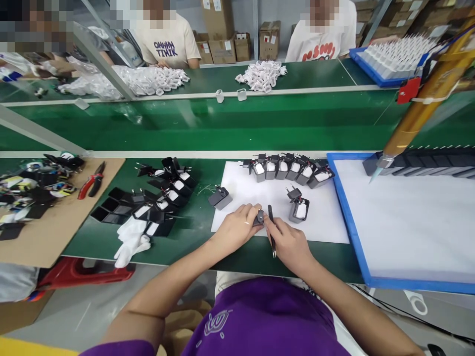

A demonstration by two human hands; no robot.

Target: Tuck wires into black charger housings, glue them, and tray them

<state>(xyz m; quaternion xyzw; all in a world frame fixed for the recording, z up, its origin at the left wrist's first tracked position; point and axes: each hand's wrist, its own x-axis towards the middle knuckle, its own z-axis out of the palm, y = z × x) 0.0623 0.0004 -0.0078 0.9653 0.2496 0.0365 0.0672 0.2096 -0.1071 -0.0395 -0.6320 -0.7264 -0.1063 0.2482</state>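
My left hand (237,226) is closed around a small dark charger housing (260,217) over the white sheet (252,193). My right hand (289,242) meets it from the right and pinches black tweezers (271,230), whose points stick back toward me. One dark housing with a white insert (299,206) stands just beyond my right hand, and another (220,197) lies left of it. A row of several similar housings (293,169) lines the sheet's far edge.
A pile of black housings (156,195) and a white glove (131,240) lie to my left. Red pliers (92,180) rest on cardboard (55,227). A blue-rimmed white tray (349,217) sits on the right under a hanging gold tool (423,109). Two people work across the green conveyor (222,123).
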